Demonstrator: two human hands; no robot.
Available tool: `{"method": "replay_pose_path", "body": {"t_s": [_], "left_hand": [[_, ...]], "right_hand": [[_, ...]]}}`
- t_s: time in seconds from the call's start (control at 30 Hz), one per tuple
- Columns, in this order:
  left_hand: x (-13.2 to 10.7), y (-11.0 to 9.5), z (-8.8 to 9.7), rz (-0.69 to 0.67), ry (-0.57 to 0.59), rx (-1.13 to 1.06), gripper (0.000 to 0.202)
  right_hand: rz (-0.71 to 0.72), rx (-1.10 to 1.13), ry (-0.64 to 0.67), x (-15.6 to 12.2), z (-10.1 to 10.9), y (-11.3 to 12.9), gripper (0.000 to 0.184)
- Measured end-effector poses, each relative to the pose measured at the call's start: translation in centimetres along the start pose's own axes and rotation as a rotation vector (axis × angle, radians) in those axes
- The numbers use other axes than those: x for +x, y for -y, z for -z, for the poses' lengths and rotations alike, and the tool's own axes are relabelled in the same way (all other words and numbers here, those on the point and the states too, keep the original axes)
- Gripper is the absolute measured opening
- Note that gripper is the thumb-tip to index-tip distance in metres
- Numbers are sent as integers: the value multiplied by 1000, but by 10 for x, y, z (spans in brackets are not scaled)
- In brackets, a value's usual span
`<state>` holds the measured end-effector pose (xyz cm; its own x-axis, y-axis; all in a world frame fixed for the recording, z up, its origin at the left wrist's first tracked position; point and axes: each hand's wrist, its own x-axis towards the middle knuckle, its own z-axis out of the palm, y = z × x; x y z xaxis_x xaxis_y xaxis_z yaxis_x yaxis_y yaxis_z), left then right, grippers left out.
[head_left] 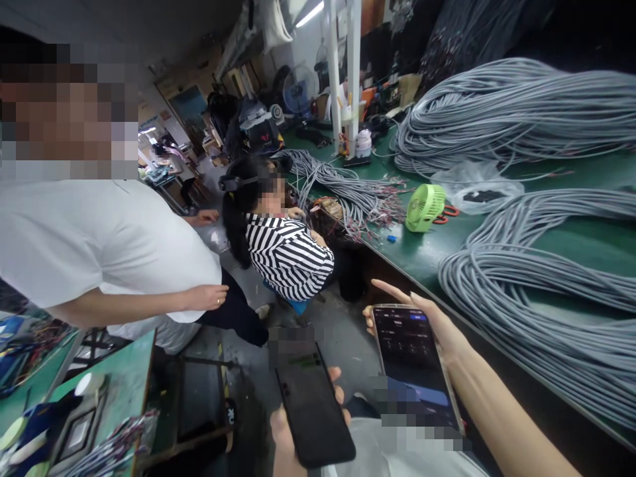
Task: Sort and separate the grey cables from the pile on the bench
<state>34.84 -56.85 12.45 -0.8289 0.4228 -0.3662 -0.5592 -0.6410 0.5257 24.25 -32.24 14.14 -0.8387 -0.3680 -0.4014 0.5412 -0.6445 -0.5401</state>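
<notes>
- A long green-topped workbench (pixel 422 255) runs along my right side and away from me.
- Heavy coiled bundles of grey cable (pixel 546 291) are heaped on it, with another mound (pixel 521 106) further back.
- A standing person in a white T-shirt (pixel 99 245) fills the left of the aisle, one hand at the hip.
- A seated person in a black-and-white striped top (pixel 291 255) bends to the bench edge further along the aisle.
- My right hand (pixel 442 331) cradles a slim smartphone with a lit screen (pixel 415 361) from beneath. The thumb is on its left edge, the fingers are along its right edge and the index finger stretches past the top corner.
- My left hand (pixel 281 434) grips a black smartphone with a dark screen (pixel 313 407), thumb on the near left side and fingertips wrapping its right edge.
- Both phones lie with their long axes pointing away from me, tops leaning left. The dark one sits lower and to the left of the lit one, near it but not touching, and each hand is closed around its own phone.
- A small round green plastic fan (pixel 424 207) stands on the bench beyond the lit phone, well apart from both hands.
</notes>
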Motion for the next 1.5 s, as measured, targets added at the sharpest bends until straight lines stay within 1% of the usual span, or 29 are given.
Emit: {"method": "replay_pose_path", "body": {"t_s": [0.07, 0.13, 0.3, 0.37, 0.47, 0.57, 0.63, 0.73, 0.8, 0.9, 1.0, 1.1, 1.17, 1.23, 1.3, 1.37, 1.43, 1.5], "left_hand": [[-1, -3, -4, -5, 45, -77, 87], [-3, -4, -4, 16, 70, -114, 86], [-7, -2, 6, 11, 36, -76, 80], [-9, -2, 6, 6, 13, -61, 81], [-12, -8, -5, -3, -91, -1, 81], [-10, -17, -20, 5, -191, 131, 77], [-5, -23, -27, 7, -201, 172, 74], [4, -26, -34, 42, -177, 145, 72], [11, -25, -37, 76, -159, 122, 73], [24, -20, -43, 107, -151, 147, 73], [39, -10, -47, 139, -124, 150, 79], [53, 2, -50, 158, -77, 91, 83], [59, 10, -52, 153, -86, 66, 77], [65, 17, -57, 149, -126, 76, 71], [70, 23, -63, 165, -176, 108, 71], [74, 28, -69, 228, -222, 145, 70], [77, 33, -76, 284, -243, 185, 64], [80, 38, -83, 278, -244, 245, 54]], "right_hand": [[-22, 14, -9, 1, -2, -4, 78], [-33, 33, -14, 1, -1, -8, 78], [-18, 74, -19, -1, 3, -8, 72], [5, 90, -31, -3, 2, -5, 66], [50, 119, -34, -6, 0, -1, 57], [116, 140, 4, -5, 0, 5, 53], [150, 135, 25, -4, 3, 8, 51], [186, 127, 31, -5, 5, 11, 49], [211, 127, 27, -7, 6, 13, 47], [239, 132, -8, -15, 11, 15, 43], [268, 127, -98, -27, 19, 19, 42], [296, 123, -235, -42, 29, 23, 41], [312, 128, -329, -52, 35, 25, 39], [328, 140, -400, -62, 43, 26, 39], [355, 151, -438, -72, 54, 26, 40], [390, 159, -450, -80, 67, 26, 40], [424, 162, -444, -88, 82, 26, 40], [453, 172, -456, -97, 96, 28, 40]]}}
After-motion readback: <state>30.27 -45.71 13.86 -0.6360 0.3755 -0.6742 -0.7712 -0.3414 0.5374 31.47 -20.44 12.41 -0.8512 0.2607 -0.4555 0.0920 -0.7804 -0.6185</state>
